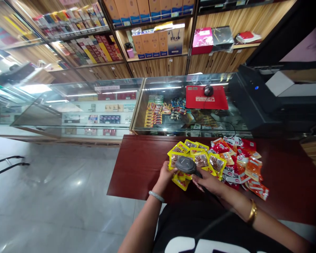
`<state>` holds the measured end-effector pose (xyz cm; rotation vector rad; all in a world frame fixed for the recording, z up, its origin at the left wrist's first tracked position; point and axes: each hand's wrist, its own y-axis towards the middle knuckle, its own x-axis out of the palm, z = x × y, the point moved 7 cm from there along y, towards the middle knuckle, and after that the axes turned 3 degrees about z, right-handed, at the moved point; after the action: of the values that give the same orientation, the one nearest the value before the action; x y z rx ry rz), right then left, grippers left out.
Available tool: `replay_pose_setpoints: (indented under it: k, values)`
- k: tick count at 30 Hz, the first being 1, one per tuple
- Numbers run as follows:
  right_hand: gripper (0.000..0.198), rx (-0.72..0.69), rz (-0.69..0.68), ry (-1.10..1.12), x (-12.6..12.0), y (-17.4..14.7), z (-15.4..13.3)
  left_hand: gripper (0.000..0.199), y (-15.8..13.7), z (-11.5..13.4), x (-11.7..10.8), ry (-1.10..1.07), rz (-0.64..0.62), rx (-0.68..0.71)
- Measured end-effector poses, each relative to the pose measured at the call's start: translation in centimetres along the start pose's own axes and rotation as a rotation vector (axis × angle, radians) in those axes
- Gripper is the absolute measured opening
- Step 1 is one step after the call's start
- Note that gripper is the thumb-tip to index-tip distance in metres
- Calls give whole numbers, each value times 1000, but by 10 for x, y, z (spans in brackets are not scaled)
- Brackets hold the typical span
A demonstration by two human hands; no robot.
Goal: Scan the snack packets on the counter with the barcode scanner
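Observation:
My right hand (pixel 206 181) is wrapped round the handle of a dark grey barcode scanner (pixel 185 164), whose head hangs over a pile of yellow snack packets (pixel 202 160). At the pile's left edge, my left hand (pixel 167 173) pinches a yellow packet (pixel 174 159) close by the scanner head. The scanner hides part of that packet and some of the fingertips. Just right of the yellow pile lies a heap of red, white and orange snack packets (pixel 235 160). Both piles rest on a dark red-brown tabletop (pixel 142 165).
Behind the table stands a glass display counter (pixel 158 84) with small goods inside. A red mat (pixel 193 100) with a computer mouse (pixel 208 90) lies on it. A dark machine (pixel 260 102) stands at right. Boxed goods (pixel 150 44) fill shelves behind. Black metal bars (pixel 9 163) jut in at left.

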<state>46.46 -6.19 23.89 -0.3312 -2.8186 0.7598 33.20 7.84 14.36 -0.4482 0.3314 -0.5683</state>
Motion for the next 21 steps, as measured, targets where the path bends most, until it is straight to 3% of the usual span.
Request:
replay_pose_setpoints:
  k: [3,8,12,16,19,21]
  values:
    - [53,-4,-8,7,1,1,0,38,-3,12,19,166,-72,169]
    - [55,-1,-7,-20,-4,2,4,24,11,27,0,461,114,210]
    - [56,27,23,-5,-12,2,14,47,38,56,-1,786,231,297]
    - [57,29,43,10,-19,4,21,52,67,69,19,1000,193,200]
    - [57,18,64,14,-25,6,22,48,79,65,22,944,147,120]
    - [56,12,80,8,-28,6,20,42,83,54,15,657,119,41]
